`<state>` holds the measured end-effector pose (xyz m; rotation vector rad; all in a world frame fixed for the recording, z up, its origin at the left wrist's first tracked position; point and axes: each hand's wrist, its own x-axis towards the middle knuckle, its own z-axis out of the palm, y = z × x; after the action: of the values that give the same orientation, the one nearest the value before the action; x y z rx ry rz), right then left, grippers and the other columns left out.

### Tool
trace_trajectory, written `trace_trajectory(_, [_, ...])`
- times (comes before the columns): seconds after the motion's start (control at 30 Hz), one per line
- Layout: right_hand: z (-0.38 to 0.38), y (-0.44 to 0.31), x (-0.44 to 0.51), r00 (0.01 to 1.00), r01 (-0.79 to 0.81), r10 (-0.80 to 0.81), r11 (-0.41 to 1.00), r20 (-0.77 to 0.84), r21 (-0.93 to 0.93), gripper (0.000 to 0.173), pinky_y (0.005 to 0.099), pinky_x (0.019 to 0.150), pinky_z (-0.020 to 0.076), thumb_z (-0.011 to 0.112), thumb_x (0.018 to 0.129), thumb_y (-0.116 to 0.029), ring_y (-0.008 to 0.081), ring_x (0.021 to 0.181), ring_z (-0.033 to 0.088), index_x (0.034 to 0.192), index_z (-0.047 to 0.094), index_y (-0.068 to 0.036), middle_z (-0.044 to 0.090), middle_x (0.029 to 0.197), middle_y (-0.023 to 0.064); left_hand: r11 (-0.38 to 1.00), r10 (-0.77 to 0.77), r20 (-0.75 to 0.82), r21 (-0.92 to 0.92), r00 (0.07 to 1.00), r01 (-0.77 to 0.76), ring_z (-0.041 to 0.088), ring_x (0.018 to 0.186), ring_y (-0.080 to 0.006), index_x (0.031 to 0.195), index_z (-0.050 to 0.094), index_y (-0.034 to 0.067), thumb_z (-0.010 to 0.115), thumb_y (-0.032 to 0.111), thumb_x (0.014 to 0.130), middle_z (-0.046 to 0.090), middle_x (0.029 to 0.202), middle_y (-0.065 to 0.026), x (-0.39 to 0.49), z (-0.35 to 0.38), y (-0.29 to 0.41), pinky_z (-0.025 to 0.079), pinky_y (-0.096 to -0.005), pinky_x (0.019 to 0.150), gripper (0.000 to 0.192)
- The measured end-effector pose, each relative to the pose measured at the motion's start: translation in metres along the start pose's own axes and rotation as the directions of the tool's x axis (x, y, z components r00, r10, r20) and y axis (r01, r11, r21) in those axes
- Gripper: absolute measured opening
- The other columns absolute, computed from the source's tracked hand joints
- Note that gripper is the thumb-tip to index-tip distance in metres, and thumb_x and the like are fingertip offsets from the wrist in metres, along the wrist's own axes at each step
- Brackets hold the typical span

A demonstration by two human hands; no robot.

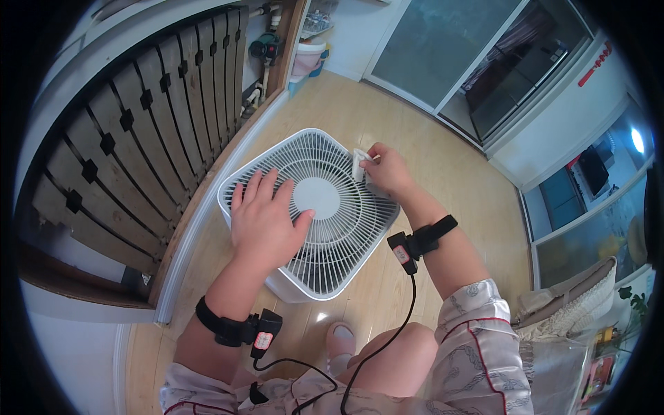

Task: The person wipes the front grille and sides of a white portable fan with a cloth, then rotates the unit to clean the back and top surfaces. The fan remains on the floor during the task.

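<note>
Before me on the floor stands a white box-shaped appliance, likely an air purifier, with a round-ribbed top grille and a plain disc at its centre. My left hand rests flat on the grille's left side, fingers spread, thumb by the disc's lower edge. Between the thumb and fingers of my right hand is a crumpled white wipe or tissue. It touches or hovers just over the grille's far right edge; I cannot tell which. The slats beneath both hands are partly hidden.
A radiator in a wooden-framed recess runs along the left. Sliding glass doors stand at the back, and a pink bucket sits near the recess. To the right is a fabric-covered chair. Cables hang from my wrist-strapped devices.
</note>
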<state>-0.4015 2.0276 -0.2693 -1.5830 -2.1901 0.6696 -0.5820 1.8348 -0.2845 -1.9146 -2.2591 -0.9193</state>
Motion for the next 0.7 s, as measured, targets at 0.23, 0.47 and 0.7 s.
trace_trajectory(0.23, [-0.004,0.006,-0.003,0.975,-0.183,0.134,0.937,0.180,0.298,0.036,0.0359,0.072,0.0507,0.073,0.080,-0.025,0.0237,0.081,0.065,0.101,0.063,0.002,0.067,0.089,0.0148,1.000,-0.008,-0.005,0.008,1.000,0.008,0.036,0.133,-0.0339,0.124,0.058,0.006,0.064,0.039,0.081,0.047,0.138,-0.0173,-0.001,0.002,0.001,0.019,-0.0491,0.113,0.054])
trace_trajectory(0.47, [0.006,-0.008,-0.009,0.995,-0.073,0.067,0.995,-0.074,-0.073,0.041,0.0411,0.079,0.0496,0.065,0.083,-0.031,0.0355,0.091,0.066,0.105,0.062,0.004,0.067,0.098,0.0226,1.000,-0.014,-0.005,0.019,1.000,0.014,0.036,0.133,-0.0333,0.124,0.057,0.007,0.063,0.039,0.082,0.047,0.138,-0.0167,-0.001,0.000,0.003,0.019,-0.0490,0.113,0.054])
trace_trajectory(0.7, [0.003,-0.011,-0.011,0.995,0.015,-0.024,0.995,-0.095,-0.097,0.025,0.0450,0.079,0.0489,0.057,0.089,-0.024,0.0394,0.090,0.064,0.097,0.062,0.000,0.068,0.093,0.0212,1.000,-0.025,0.008,0.015,1.000,0.025,0.035,0.134,-0.0328,0.124,0.058,0.007,0.062,0.040,0.082,0.047,0.138,-0.0166,-0.002,0.001,0.004,0.019,-0.0489,0.113,0.053])
